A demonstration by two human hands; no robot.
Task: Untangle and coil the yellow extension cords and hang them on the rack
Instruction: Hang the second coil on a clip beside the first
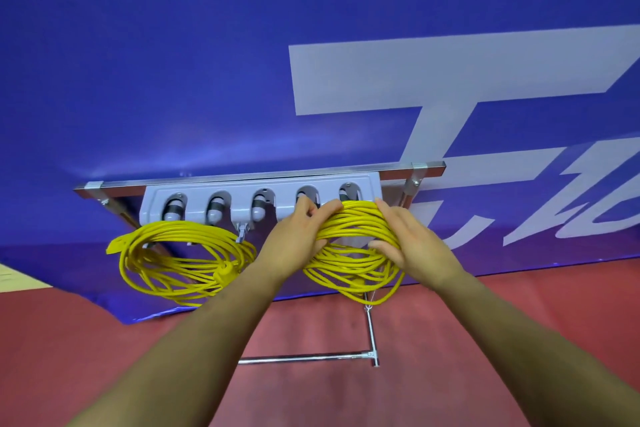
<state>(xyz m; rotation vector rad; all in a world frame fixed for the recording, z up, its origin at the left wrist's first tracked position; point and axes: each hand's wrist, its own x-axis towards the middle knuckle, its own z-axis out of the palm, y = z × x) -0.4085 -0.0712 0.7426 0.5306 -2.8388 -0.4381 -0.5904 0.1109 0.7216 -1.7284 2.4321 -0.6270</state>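
The grey rack [238,211] is fixed on a metal bar [263,178] in front of a blue banner [173,80]. Below the left end of the rack, the first coil [180,276] is already hung. Its loops fall freely, so it is judged as finished.

The second coil [353,222] is held against the right end of the rack, just under the last two holders. It is gripped at its top, where all the loops are gathered into one bundle, probably so that no loop slips out while it is being hung. The left hand [294,239] is closed on the bundle from the left, with the fingers curled over it and pressed together. The right hand [412,239] is wrapped around it from the right, fingers close together on top and the thumb underneath.

Whether the bundle is already seated on a holder cannot be told, because the contact is covered by the hands. The grip is best kept until the weight is carried by the rack.
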